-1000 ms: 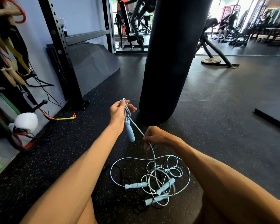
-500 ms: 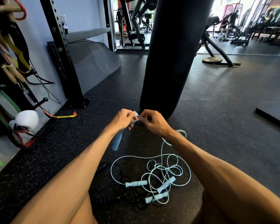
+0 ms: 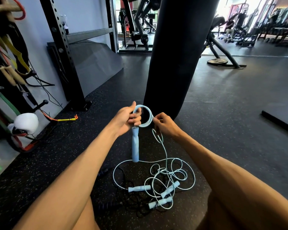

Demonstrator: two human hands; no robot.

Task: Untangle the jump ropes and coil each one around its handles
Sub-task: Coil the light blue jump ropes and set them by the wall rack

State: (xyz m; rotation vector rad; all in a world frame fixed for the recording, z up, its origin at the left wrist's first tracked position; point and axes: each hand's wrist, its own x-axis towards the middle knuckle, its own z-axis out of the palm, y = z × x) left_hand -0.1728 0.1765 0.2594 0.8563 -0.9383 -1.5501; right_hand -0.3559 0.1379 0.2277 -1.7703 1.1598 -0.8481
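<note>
— Since a moment ago we are seeing our hands drawn apart again, and a small loop (image 3: 144,116) of pale blue cord is now standing between them where they were pressed together.

— So we are coiling already, by our reckoning: one turn made, with most of the rope still to gather.

— Our left hand (image 3: 125,121) is closing round the top of that loop, fingers curled, while the handle (image 3: 135,144) is hanging straight down below it.

— And our right hand (image 3: 165,126) is pinching the cord at the loop's right side, fingertips together, the other fingers tucked. Both forearms are reaching away from us, wrists nearly level.

— From that pinch the cord is running down into the tangle (image 3: 166,180) lying near us on the floor (image 3: 223,113), where three more blue handles are resting among the loops.

— We are also making out a black rope (image 3: 110,205) beneath, at the tangle's left. It looks untouched, though how it is knotted in we cannot tell.

— Far behind our hands the punch bag (image 3: 178,55) is hanging.
</note>
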